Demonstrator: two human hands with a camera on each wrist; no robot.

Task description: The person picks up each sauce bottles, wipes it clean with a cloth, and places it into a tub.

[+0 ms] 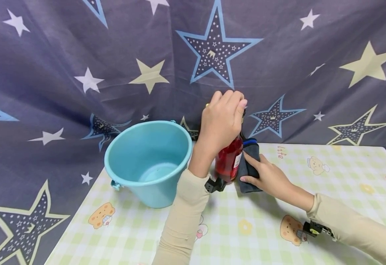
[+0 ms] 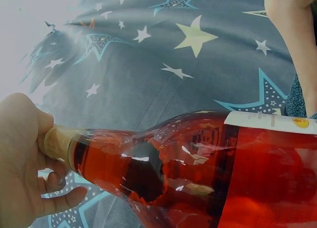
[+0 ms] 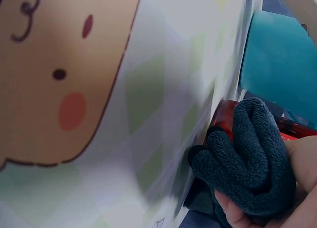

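A glass bottle of red liquid (image 1: 227,160) with a white-and-red label stands upright on the table. My left hand (image 1: 224,119) grips it from above; in the left wrist view its fingers are round the pale cap (image 2: 58,143) at the neck. Just right of the bottle is a folded dark grey towel (image 1: 250,151) with a blue stripe near its far end. My right hand (image 1: 272,178) holds this towel, with thumb and fingers on its side. The right wrist view shows the towel's thick folds (image 3: 262,163) close against the bottle.
A light-blue bucket (image 1: 150,123) stands left of the bottle, its inside bare. The table (image 1: 219,235) has a green-checked cover with cartoon prints. Behind it hangs a dark curtain (image 1: 279,66) with stars. Something dark, partly hidden, is behind the bottle.
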